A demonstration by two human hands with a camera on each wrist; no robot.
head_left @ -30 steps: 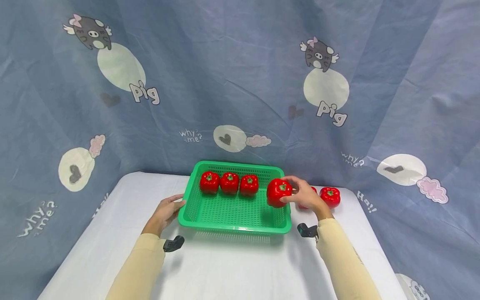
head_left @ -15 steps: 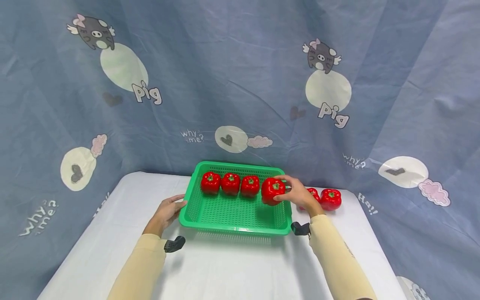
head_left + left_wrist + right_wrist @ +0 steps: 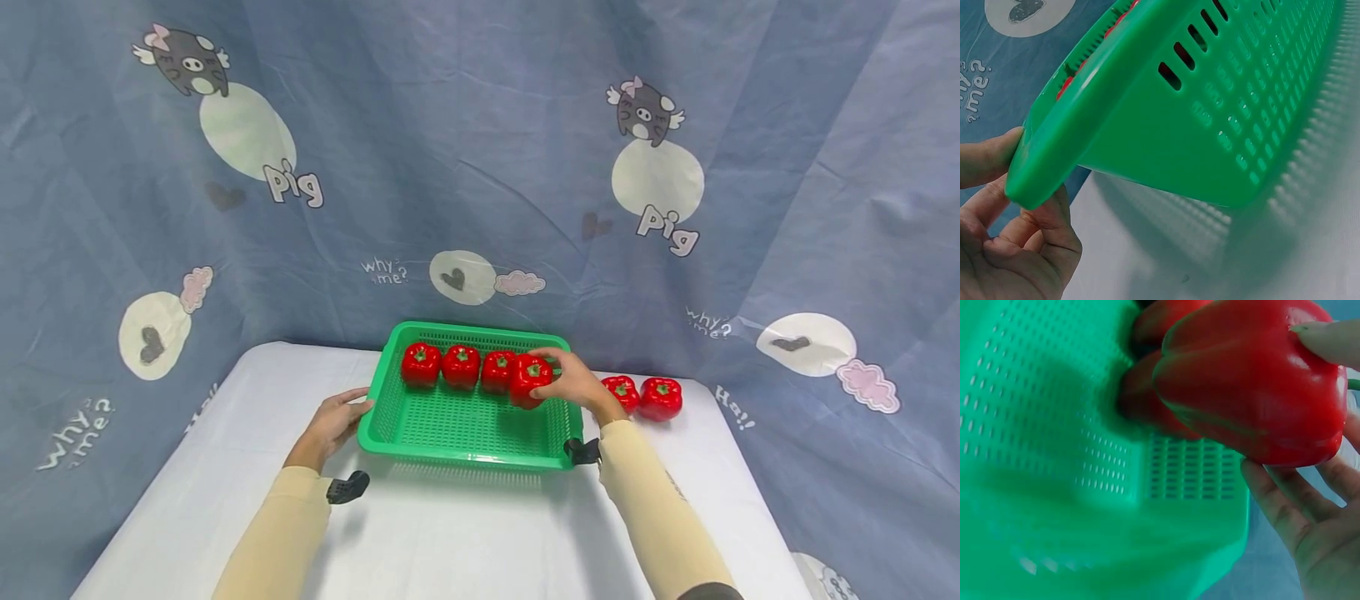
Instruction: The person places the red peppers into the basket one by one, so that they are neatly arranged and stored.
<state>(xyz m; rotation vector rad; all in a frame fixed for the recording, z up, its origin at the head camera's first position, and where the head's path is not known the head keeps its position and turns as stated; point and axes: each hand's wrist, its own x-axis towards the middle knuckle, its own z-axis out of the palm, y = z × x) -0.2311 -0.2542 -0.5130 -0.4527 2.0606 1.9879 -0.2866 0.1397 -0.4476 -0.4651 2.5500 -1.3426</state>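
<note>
My right hand grips a red bell pepper over the right part of a green plastic basket. In the right wrist view the thumb lies on one side of this pepper and fingertips touch the other. Three more red bell peppers stand in a row along the basket's back wall: one on the left, one in the middle and one beside the held pepper. At the basket's left end my left hand pinches the rim between thumb and fingers.
Two more red bell peppers, a nearer one and a farther one, rest on the white table right of the basket. A blue printed curtain hangs behind the table.
My right hand has moved left with the held bell pepper, from the basket's right side to beside the row of peppers. The left hand and the basket stay in place.
</note>
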